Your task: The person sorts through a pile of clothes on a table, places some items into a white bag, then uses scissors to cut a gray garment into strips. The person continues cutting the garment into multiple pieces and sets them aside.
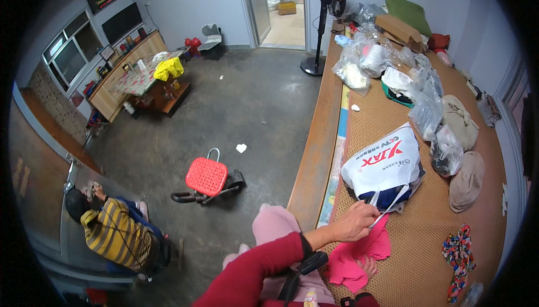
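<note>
My left hand point(356, 222) reaches across in a dark red sleeve and grips the strap point(392, 202) of a white bag point(385, 159). The bag lies on its side on a woven mat point(414, 239), bears printed writing, and shows dark blue material at its mouth. Below that hand a bright pink cloth point(349, 265) lies crumpled on the mat. My right hand point(368, 266) is lower down, with its fingers on a fold of the pink cloth and partly hidden by it.
Plastic bags point(362, 65) and cloth bundles point(463, 180) lie along the mat. A multicoloured patterned cloth point(459, 260) is at the right. A wooden ledge point(316, 151) borders the mat. On the floor are a red-seated stool point(206, 176) and a standing fan point(322, 33). Another person point(122, 231) sits at lower left.
</note>
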A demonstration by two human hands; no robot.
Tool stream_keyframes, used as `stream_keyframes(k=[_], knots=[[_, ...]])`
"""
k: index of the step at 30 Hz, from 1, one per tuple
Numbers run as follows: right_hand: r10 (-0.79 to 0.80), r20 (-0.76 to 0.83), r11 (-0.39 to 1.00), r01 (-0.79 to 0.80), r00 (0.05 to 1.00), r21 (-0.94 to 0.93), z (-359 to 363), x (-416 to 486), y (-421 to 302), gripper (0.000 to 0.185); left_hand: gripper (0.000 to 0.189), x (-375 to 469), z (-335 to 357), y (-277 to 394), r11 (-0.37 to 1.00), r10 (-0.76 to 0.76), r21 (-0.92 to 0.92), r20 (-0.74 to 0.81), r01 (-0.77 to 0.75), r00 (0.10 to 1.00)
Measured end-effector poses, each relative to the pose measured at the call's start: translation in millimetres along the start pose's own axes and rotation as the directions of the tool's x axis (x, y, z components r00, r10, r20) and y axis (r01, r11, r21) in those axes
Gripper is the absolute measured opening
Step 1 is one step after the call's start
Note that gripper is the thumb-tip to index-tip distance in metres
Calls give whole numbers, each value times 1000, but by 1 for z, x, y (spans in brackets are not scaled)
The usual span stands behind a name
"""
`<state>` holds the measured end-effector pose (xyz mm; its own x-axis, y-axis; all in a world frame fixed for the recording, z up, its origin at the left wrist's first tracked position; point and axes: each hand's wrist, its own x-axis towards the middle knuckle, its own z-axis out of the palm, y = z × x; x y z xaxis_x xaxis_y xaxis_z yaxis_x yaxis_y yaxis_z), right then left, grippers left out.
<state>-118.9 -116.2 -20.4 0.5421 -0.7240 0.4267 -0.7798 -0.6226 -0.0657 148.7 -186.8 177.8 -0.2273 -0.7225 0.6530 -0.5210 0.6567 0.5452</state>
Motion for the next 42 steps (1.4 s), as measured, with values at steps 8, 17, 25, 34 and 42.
stream_keyframes(k=[8, 17, 25, 34, 42], knots=[[631, 197, 435, -552, 751, 712, -37, -1, -36, 29, 31, -38, -93, 19, 717, -433, -500, 227, 486, 872], [443, 509, -473, -289, 738, 832, -151, 148, -101, 32, 32, -49, -123, 74, 846, 40, -518, 292, 123, 956], [-250, 623, -793, -526, 741, 307, -115, 254, -135, 30, 42, -54, -157, 81, 829, 103, -560, 155, 1, 982], [407, 555, -63, -584, 726, 810, -64, 213, -77, 31, 38, -114, -194, 90, 819, -215, -496, 203, 290, 955], [674, 259, 455, -665, 692, 592, -76, 135, -41, 33, 44, -266, -189, 59, 239, -930, -478, 137, 845, 340]])
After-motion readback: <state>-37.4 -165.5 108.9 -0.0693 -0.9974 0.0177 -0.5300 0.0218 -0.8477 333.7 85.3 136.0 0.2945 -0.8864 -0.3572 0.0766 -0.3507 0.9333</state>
